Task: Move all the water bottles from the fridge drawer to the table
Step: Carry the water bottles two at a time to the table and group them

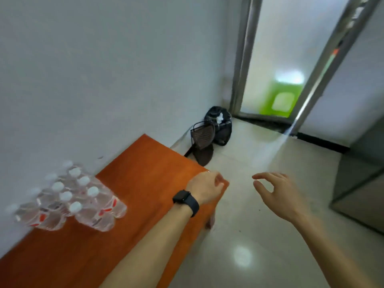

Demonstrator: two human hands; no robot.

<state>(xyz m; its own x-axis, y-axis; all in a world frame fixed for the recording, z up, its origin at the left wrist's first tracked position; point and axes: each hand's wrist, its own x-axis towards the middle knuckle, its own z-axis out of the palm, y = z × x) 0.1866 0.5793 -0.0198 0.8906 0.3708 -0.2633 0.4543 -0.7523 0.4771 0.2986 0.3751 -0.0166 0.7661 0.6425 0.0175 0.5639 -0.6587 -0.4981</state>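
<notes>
Bottles [70,200] stand clustered on table [145,173], by the wall. Left hand [205,187] over table edge, fingers curled away; grip cannot be told. Right hand [276,194] over floor, fingers loosely spread, empty

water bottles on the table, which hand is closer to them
Left. The left hand is over the table at its far corner, right of the water bottles; the right hand is farther right, out over the floor.

Water bottles [83,206] in motion blur (count uncertain); fingertips of the left hand [204,187] out of sight.
</notes>
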